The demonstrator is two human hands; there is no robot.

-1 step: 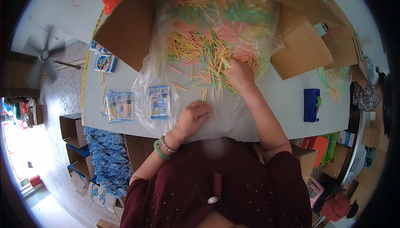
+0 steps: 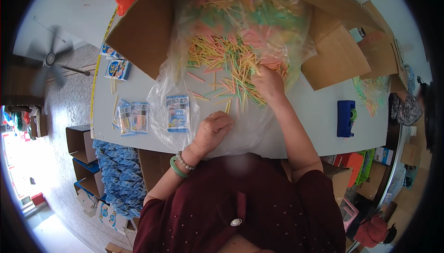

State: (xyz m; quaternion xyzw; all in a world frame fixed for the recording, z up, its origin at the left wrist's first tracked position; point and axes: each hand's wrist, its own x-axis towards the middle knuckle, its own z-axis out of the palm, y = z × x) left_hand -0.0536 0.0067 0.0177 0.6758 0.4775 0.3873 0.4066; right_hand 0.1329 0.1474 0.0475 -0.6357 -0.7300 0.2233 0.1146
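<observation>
A heap of thin pink, yellow and green sticks (image 2: 222, 54) spills from a big clear plastic bag (image 2: 159, 84) onto the table. At the right side of the heap, my right hand (image 2: 269, 85) is closed, with yellow sticks at its fingertips. My left hand (image 2: 212, 134) rests nearer me over the bag's edge, fingers curled, a couple of yellow sticks (image 2: 228, 107) jutting from the fingertips. What lies inside its palm is hidden. Left of that hand, under the clear film, is a small blue-and-white packet (image 2: 178, 113).
More filled packets (image 2: 139, 117) lie at the left, with others (image 2: 117, 69) farther back. A cardboard box (image 2: 143, 31) surrounds the bag. The blue tape dispenser (image 2: 345, 118) stands at the right. Many blue packets (image 2: 120, 174) fill a box below the table's left edge. Another person (image 2: 407, 107) is at far right.
The whole view has shifted very slightly. Both hands keep nearly the same place and grip.
</observation>
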